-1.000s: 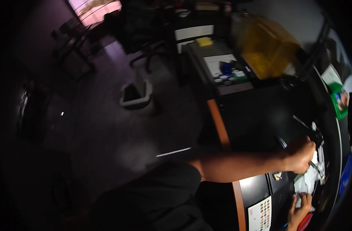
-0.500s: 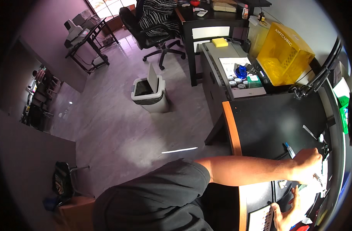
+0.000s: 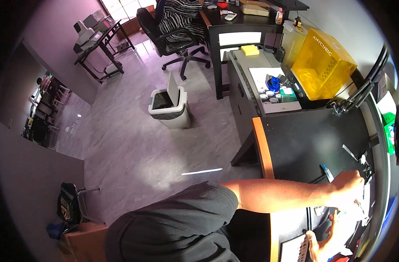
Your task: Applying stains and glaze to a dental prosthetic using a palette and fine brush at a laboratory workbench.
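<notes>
My left hand [image 3: 347, 187] reaches across the black desk, its fingers curled closed. What they hold, if anything, is hidden behind the hand and washed out by glare. Just below its fingers is a small metallic piece [image 3: 358, 202], too blurred to name. Nearer the lower edge, my right hand [image 3: 324, 248] has its thumb and a finger spread apart over the brightly lit desktop; its other fingers are lost in the glare. Beside the right thumb lies a white sheet or board with a row of dark marks [image 3: 295, 249]. A blue-capped pen-like tube [image 3: 327, 173] lies beside my left wrist.
The black desktop [image 3: 313, 139] has an orange-brown front edge [image 3: 263, 146]. A thin silver tool [image 3: 350, 152] lies farther back. Beyond stand a yellow transparent box [image 3: 324, 65] and a grey cabinet [image 3: 245, 83]. A white bin [image 3: 171, 115] with its lid up stands on the floor.
The whole view has shifted very slightly. Both hands stay in nearly the same place and pose.
</notes>
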Demonstrator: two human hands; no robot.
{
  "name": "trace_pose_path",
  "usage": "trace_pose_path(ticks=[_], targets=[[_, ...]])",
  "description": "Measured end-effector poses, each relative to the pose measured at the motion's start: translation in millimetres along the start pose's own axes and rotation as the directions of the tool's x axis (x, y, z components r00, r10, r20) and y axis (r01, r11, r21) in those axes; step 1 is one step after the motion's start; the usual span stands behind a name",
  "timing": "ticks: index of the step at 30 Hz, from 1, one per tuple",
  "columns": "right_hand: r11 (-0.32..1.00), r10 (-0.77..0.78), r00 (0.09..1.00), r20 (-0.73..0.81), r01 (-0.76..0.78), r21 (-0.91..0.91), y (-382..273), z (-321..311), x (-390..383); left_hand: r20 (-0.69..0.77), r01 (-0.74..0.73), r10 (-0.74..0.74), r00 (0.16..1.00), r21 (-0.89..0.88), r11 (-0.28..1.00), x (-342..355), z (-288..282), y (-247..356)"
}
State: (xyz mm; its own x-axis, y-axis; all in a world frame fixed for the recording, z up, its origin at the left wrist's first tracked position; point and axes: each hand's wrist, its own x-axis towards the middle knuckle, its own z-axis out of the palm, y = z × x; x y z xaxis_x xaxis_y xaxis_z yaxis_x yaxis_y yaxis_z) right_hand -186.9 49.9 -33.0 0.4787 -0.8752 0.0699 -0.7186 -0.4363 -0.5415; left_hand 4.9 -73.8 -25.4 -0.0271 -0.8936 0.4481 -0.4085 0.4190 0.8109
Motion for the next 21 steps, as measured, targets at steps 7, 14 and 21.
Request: trace_pose_path(ticks=[7, 14, 21], targets=[[1.000, 0.011, 1.000, -0.015, -0.011, 0.016, 8.3, -3.5, -1.3, 0.021, -0.002, 0.002, 1.000, -0.005, 1.000, 1.8, 1.3, 0.1], [1.000, 0.023, 0.999, -0.027, -0.022, 0.014, 8.9, -2.5, 2.4, 0.009, 0.029, -0.028, 1.000, -0.039, 0.999, 3.4, 3.8, -0.5], [0.999, 0.031, 0.999, -0.026, -0.030, 0.026, 19.2, -5.8, -2.2, -0.022, 0.011, -0.011, 1.000, 0.000, 1.000, -0.5, 4.6, -0.4]])
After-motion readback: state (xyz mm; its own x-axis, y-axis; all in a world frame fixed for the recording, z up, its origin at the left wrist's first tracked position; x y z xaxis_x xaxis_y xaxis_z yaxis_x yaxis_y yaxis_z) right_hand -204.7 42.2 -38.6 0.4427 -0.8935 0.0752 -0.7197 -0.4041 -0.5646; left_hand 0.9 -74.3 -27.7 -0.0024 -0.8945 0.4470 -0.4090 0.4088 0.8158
